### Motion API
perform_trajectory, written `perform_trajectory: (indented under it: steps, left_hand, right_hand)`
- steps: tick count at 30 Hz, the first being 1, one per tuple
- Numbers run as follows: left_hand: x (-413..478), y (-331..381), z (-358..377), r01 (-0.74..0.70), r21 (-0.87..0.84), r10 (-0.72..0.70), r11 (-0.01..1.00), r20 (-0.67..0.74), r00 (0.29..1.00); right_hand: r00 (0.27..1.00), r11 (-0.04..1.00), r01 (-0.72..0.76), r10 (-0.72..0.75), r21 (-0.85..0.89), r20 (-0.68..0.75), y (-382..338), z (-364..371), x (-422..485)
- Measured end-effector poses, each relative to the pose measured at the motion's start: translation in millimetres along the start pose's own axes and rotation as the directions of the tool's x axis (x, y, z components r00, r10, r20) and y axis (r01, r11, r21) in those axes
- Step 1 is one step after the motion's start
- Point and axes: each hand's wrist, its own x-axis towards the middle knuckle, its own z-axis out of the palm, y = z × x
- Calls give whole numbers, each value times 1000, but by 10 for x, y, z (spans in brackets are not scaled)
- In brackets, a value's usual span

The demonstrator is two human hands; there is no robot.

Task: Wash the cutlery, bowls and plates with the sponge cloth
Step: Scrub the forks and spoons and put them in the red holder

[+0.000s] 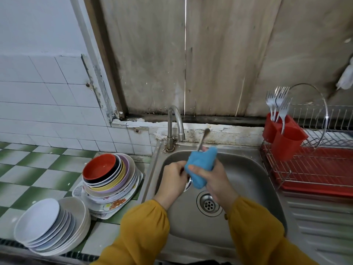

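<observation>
Honestly, near the back edge of the steel sink [248, 188], a thin metal spoon [202, 139] is being pinched by the left hand [172, 178] and rubbed inside the blue sponge cloth [201, 167] being squeezed by the right hand [212, 180]; full-length strokes probably advised.

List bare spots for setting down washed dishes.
Free: rack floor, right of the red holder; drainboard in front of the rack, right of the sink; tiled counter behind the coloured stack and white stack. Crowded: counter by the sink's left rim, filled by both stacks; sink middle, where left hand and right hand work spoon and cloth.
</observation>
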Motion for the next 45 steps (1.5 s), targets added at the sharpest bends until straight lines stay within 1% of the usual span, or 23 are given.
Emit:
perform_trajectory:
  steps: [1, 2, 4, 6, 8, 9, 10, 11, 14, 16, 18, 19, 20, 23, 25, 27, 30, 35, 38, 39, 41, 43, 45]
  left_hand:
    - [-15, 14, 9, -33, 57, 32, 998, 16, 999]
    - [-23, 17, 16, -57, 103, 54, 993, 31, 998]
    - [-42, 11, 32, -77, 140, 70, 987, 52, 996]
    - [-83, 42, 47, -83, 145, 74, 986, 64, 995]
    - [-124, 74, 73, -57, 125, 45, 990, 94, 995]
    - [-158, 88, 86, -35, 115, 23, 993, 104, 994]
    - [-196, 90, 107, -19, 99, 8, 995, 107, 994]
    - [-225, 79, 128, -9, 84, 1, 996, 101, 995]
    - [-231, 87, 147, -2, 66, -3, 998, 72, 997]
    - [-184, 129, 125, 1, 40, -3, 999, 60, 998]
    - [-133, 158, 92, -26, 19, 25, 999, 42, 999]
    - [-122, 147, 78, -46, 17, 45, 999, 42, 998]
    - [-126, 127, 74, -57, 19, 56, 998, 56, 997]
    - [-215, 54, 101, -41, 17, 39, 999, 92, 995]
    - [-274, 7, 130, -35, -5, 35, 999, 78, 996]
    - [-297, 4, 133, -33, -13, 34, 999, 56, 998]
    - [-271, 5, 103, -58, -7, 59, 998, 49, 997]
    - [-320, -86, 30, -137, 19, 136, 990, 35, 990]
    - [-342, -95, -11, -166, 20, 165, 986, 45, 985]
    - [-334, -89, -48, -162, 16, 160, 987, 62, 985]
    - [-297, -66, -166, -149, 22, 145, 989, 145, 979]
    - [-236, -22, -326, -131, 30, 120, 991, 242, 963]
    - [-163, 43, -477, -82, 53, 62, 995, 305, 950]
  right_hand:
    - [1000, 997, 12, -13, -74, -12, 23, 30, -13]
    - [999, 996, 22, -24, -91, -28, 49, 43, -21]
    - [997, 996, 46, -50, -70, -53, 92, 32, -37]
    - [992, 997, 44, -52, -67, -117, 93, -1, -13]
    - [970, 999, 39, -35, 8, -242, 23, -64, 67]
    - [952, 995, 52, -23, 90, -305, -46, -103, 117]
    - [935, 984, 75, -12, 163, -356, -122, -156, 171]
    - [923, 975, 98, -15, 198, -384, -200, -203, 224]
    - [928, 974, 118, -40, 191, -371, -307, -212, 255]
    - [953, 983, 86, -34, 160, -302, -238, -107, 165]
    - [980, 996, 49, -33, 75, -197, -124, 9, 21]
    - [986, 997, 42, -32, 57, -162, -72, 40, -21]
    - [986, 998, 37, -29, 50, -161, -49, 50, -29]
    - [957, 995, 18, 11, 97, -289, -135, -61, 106]
    - [931, 984, 62, 3, 166, -365, -263, -152, 207]
    - [926, 982, 101, -35, 159, -376, -337, -163, 246]
    - [934, 987, 146, -114, 69, -339, -329, -113, 201]
    - [971, 986, 138, -152, -90, -182, -221, -162, 131]
    - [978, 969, 183, -197, -167, -72, -308, -250, 126]
    - [978, 960, 196, -207, -201, -33, -357, -277, 120]
    - [977, 931, 215, -210, -296, 50, -447, -321, 105]
    - [975, 898, 217, -178, -382, 136, -497, -360, 100]
    - [970, 861, 211, -126, -463, 208, -510, -405, 98]
